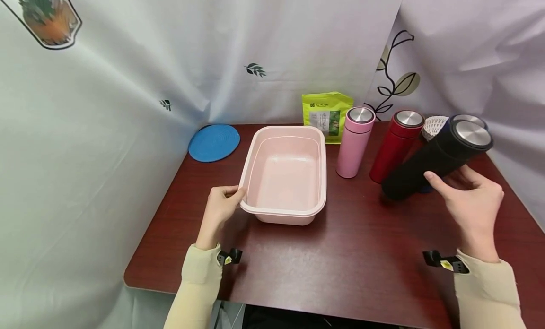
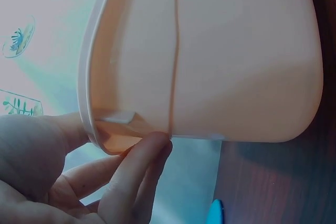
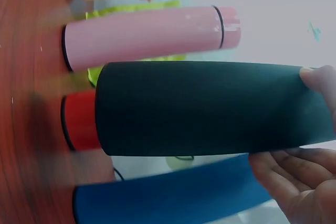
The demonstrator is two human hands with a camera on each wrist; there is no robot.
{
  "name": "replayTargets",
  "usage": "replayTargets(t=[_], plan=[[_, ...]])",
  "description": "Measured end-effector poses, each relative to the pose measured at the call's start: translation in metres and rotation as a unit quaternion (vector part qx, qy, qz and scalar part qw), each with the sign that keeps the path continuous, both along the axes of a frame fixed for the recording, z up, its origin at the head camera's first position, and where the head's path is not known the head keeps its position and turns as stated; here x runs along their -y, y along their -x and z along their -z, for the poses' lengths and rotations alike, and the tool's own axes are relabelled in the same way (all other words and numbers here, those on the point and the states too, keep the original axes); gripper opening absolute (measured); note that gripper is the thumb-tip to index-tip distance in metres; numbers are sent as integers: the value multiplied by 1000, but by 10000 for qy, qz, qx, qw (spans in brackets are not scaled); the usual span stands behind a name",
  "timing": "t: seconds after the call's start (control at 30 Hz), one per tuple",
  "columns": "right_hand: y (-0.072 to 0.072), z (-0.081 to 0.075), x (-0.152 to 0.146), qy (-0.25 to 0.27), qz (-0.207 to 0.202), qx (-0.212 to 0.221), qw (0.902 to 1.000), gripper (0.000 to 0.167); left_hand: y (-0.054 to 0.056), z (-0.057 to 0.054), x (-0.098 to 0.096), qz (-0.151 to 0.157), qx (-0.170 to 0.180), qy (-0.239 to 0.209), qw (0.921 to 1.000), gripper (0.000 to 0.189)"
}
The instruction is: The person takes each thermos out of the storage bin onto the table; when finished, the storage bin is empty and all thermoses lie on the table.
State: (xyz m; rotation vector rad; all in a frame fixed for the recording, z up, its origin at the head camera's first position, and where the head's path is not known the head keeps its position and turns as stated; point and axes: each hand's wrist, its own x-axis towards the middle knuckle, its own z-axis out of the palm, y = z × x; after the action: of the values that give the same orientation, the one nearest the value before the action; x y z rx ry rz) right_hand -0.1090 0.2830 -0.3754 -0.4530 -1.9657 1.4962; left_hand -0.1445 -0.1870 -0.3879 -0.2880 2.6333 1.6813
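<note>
My left hand (image 1: 221,206) grips the near left corner of a pale pink plastic basin (image 1: 284,213), thumb and fingers around its rim. In the left wrist view, the fingertips press the basin's outer wall (image 2: 241,56) under the lip. A black thermos bottle (image 1: 430,163) with a silver lid top is held by my right hand (image 1: 472,201) between thumb and fingers. It leans with its lid to the right. In the right wrist view, the black bottle's base appears raised off the table. Behind it are a red thermos (image 1: 393,147) and a mostly hidden blue thermos (image 3: 168,195).
A pink thermos (image 1: 355,144) stands right of the basin, before a lime-green packet (image 1: 317,104). At the back left lies a round blue mat (image 1: 214,142). A small white woven basket (image 1: 433,126) sits behind the bottles. Patterned white cloth (image 1: 170,50) borders the dark red table (image 1: 340,263).
</note>
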Motion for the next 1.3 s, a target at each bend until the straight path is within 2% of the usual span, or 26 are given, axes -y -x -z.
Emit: replayTargets(t=[0.2, 0.37, 0.6, 0.87, 1.17, 1.3], plan=[[-8, 0, -15, 189, 330, -60, 9993, 47, 1, 0, 1, 85, -13, 120, 9999, 36], [-12, 2, -30, 59, 492, -172, 9986, 46, 1, -2, 2, 168, -82, 283, 9994, 37], [-15, 4, -45, 305, 747, 18, 9967, 48, 2, -2, 2, 188, -88, 436, 9988, 37], [-5, 15, -68, 269, 1022, 382, 9937, 51, 2, 1, 4, 213, -79, 477, 9986, 36], [14, 22, -94, -353, 854, 378, 9950, 49, 2, 2, 7, 330, -93, 544, 9979, 37], [21, 24, -104, -278, 890, 464, 9946, 48, 2, 0, 7, 391, -91, 586, 9975, 38]])
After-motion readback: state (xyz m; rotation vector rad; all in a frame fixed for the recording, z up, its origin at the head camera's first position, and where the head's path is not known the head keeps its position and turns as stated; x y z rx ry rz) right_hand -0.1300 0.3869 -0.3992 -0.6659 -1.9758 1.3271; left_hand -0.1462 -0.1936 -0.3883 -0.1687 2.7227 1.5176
